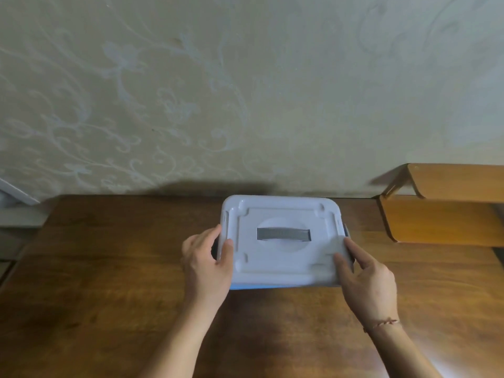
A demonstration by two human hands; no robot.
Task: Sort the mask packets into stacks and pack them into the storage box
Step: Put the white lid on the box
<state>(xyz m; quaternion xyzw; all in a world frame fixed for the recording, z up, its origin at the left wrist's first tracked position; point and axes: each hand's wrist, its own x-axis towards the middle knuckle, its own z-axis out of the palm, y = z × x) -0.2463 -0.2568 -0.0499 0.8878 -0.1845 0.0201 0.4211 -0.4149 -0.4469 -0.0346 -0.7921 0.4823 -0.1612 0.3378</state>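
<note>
Storage box [282, 287] sat on the brown wooden desk [109, 268], toward its far edge and close to the patterned wall [191, 91]. Only a thin blue strip of the box showed beneath its pale lid [281, 257], which covered it fully. A grey handle [283, 234] lay flat in a round recess at the middle of the lid.

The left hand [206, 264] gripped the left end of the box: its thumb lay on top of the lid near the edge, and its fingers [212, 231] curled round the side, over a dark clasp. The right hand [366, 279] held the right end in the same manner, thumb pressed on the lid's near right corner and fingers [354, 249] bent along the side by the other dark clasp; that hand was slightly blurred. A thin reddish cord [381, 323] circled the right wrist.

No mask packets could be seen with the lid in place. To the right, a lighter wooden chair [441, 216] stood just beside the desk, against the wall.
</note>
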